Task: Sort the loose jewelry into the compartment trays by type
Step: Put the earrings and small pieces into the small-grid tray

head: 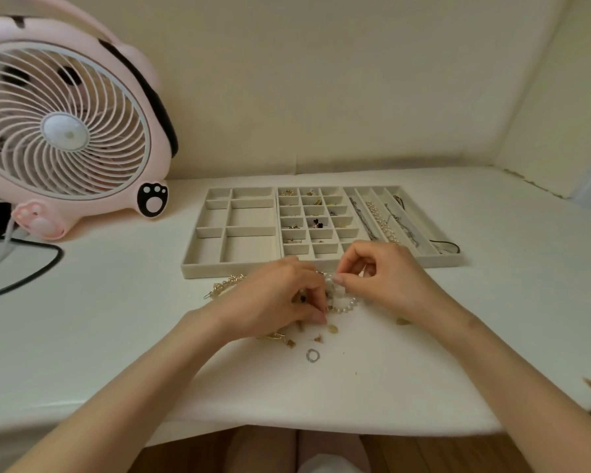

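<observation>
Three beige trays stand side by side on the white table: a left tray (198, 264) with large bare compartments, a middle grid tray (277, 213) holding small earrings, and a right tray (454, 259) with long slots holding chains and a pearl strand. In front of them lies a pile of loose jewelry. My left hand (273, 295) rests on the pile, fingertips pinched on a small piece. My right hand (386, 278) pinches one end of a pearl bracelet (347, 305). A silver ring (313, 355) and small gold pieces (332, 328) lie nearer me.
A pink fan (65, 131) stands at the far left with a black cable (48, 268) looping over the table. A gold chain (224, 286) lies left of my left hand. One gold piece (403, 321) lies right of the pile. The table's front edge (321, 426) is close.
</observation>
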A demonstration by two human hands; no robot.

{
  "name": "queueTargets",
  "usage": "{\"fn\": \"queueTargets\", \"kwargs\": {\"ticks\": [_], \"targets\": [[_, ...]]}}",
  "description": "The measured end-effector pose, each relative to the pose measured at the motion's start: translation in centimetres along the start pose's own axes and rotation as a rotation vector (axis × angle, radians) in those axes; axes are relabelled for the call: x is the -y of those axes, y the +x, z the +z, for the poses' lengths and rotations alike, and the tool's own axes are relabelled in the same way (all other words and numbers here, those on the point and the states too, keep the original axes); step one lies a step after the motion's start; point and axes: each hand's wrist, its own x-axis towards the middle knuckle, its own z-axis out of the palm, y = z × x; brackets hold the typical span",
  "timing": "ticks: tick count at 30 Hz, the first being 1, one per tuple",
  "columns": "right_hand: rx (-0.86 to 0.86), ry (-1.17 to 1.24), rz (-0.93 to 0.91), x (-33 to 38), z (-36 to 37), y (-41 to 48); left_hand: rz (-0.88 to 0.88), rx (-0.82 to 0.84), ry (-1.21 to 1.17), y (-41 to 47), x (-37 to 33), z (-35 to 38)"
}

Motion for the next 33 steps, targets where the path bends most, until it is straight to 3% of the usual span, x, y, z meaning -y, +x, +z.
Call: {"fn": "queueTargets", "kwargs": {"ticks": [2, 8, 16, 19, 24, 33], "targets": [[0.018, 0.018, 0.010, -0.1, 0.0, -0.2, -0.064, -0.065, -0.122, 0.2, 0.1, -0.3], [-0.030, 0.068, 0.023, 0.0, 0.1, 0.0, -0.282, -0.200, -0.863, 0.6, 0.3, -1.7], [-0.060, 0.103, -0.002, -0.3, 0.3, 0.4, -0.370, -0.167, -1.212, 1.1, 0.4, -2.0], [-0.058, 0.095, -0.007, -0.9, 0.5, 0.2, -0.432, -0.243, -1.130, 1.7, 0.8, -2.3], [-0.093, 0.045, -0.014, -1.5, 0.5, 0.2, -0.540, -0.407, -0.697, 4.4, 1.9, -2.8], [-0.147, 0.015, -0.008, -1.9, 0.0, 0.2, -0.603, -0.309, -0.236, 9.4, 3.4, -1.5]]}}
